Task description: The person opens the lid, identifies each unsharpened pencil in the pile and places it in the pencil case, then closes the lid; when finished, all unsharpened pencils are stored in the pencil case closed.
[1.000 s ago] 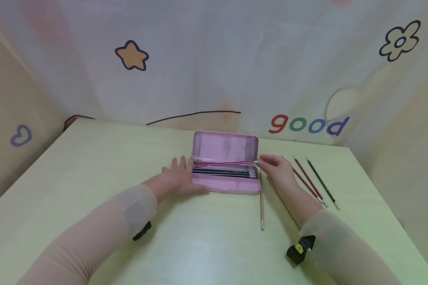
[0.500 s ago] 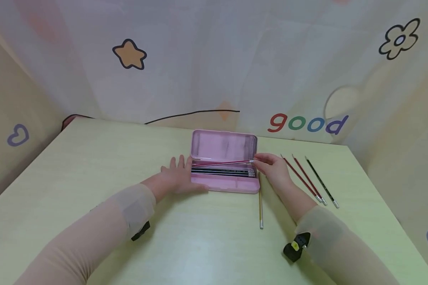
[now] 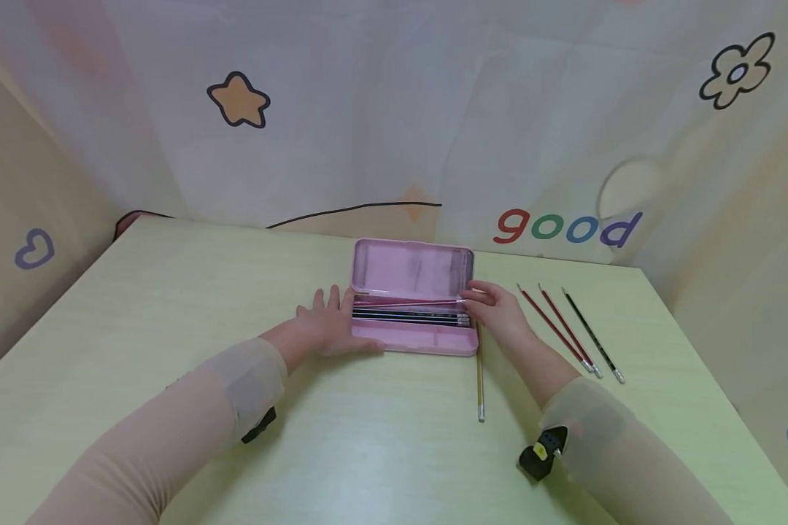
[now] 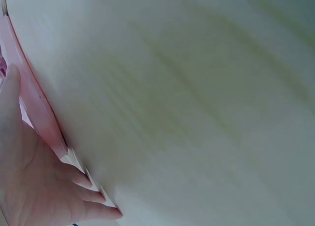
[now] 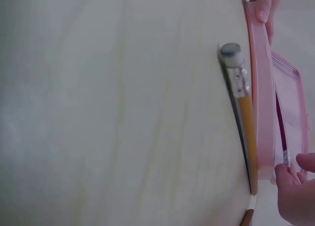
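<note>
A pink pencil case (image 3: pixel 394 339) lies with its lid up on the table, several dark pencils (image 3: pixel 407 316) in its tray. My left hand (image 3: pixel 325 332) rests with fingers spread against the case's left end, the thumb along its front edge. At the right end, my right hand (image 3: pixel 499 313) pinches the eraser end of a red pencil (image 3: pixel 414 302), which lies along the back of the tray, slightly slanted. The right wrist view shows the fingertips at the silver ferrule of the red pencil (image 5: pixel 281 120).
A yellow pencil (image 3: pixel 481 386) lies by the case's right front corner, partly hidden. Two red pencils (image 3: pixel 565 332) and a dark pencil (image 3: pixel 594 335) lie to the right. A printed cloth (image 3: pixel 341 131) hangs behind the table.
My right hand has moved slightly left and lowered the red pencil's eraser end toward the tray. The left hand stays against the case.
</note>
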Tool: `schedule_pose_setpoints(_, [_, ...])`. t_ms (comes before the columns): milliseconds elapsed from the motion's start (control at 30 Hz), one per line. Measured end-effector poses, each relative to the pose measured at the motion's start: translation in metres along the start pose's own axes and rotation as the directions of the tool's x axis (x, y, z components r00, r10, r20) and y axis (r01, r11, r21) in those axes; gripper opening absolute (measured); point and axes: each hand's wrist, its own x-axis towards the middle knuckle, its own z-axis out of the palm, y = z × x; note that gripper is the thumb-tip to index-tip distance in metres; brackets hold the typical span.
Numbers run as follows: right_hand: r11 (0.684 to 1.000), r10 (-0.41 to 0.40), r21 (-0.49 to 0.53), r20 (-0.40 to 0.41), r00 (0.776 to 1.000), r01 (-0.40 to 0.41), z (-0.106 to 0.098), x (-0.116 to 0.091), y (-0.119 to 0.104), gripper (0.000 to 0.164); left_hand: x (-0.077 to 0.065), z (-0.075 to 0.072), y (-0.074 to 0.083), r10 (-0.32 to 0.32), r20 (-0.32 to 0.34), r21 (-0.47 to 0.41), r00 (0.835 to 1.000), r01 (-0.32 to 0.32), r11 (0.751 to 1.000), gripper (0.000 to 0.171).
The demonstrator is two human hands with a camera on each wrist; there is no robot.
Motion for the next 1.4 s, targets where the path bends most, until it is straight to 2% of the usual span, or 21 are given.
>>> schedule_pose_setpoints(300, [0.999, -0.030, -0.029, 0.043, 0.999, 0.031, 0.001, -0.002, 0.004, 0.051, 0.001, 0.003, -0.003, -0.002, 0.005, -0.008, 1.000, 0.002, 1.000, 0.121])
schedule_pose_setpoints(500, [0.997, -0.082, 0.023, 0.057, 0.995, 0.080, -0.001, -0.001, 0.002, 0.047, -0.002, 0.000, -0.003, -0.010, 0.015, -0.006, 1.000, 0.010, 1.000, 0.119])
schedule_pose_setpoints(633, [0.997, -0.073, 0.022, 0.070, 0.995, 0.071, -0.001, -0.003, 0.002, 0.048, -0.004, -0.002, -0.003, -0.007, 0.020, -0.012, 1.000, 0.007, 1.000, 0.119])
schedule_pose_setpoints(900, [0.996, -0.013, -0.091, 0.062, 0.998, 0.018, -0.012, -0.007, 0.005, 0.047, -0.006, -0.003, -0.001, 0.004, 0.007, -0.024, 1.000, -0.003, 1.000, 0.119])
schedule_pose_setpoints(1200, [0.999, -0.030, -0.014, 0.110, 0.993, 0.032, -0.020, -0.016, 0.002, 0.051, -0.003, -0.004, -0.003, -0.004, -0.012, -0.016, 1.000, 0.004, 1.000, 0.121])
schedule_pose_setpoints(1400, [0.997, -0.045, -0.050, 0.111, 0.993, 0.051, -0.029, -0.025, 0.004, 0.049, -0.003, -0.002, -0.002, 0.010, -0.007, -0.025, 1.000, -0.010, 1.000, 0.121])
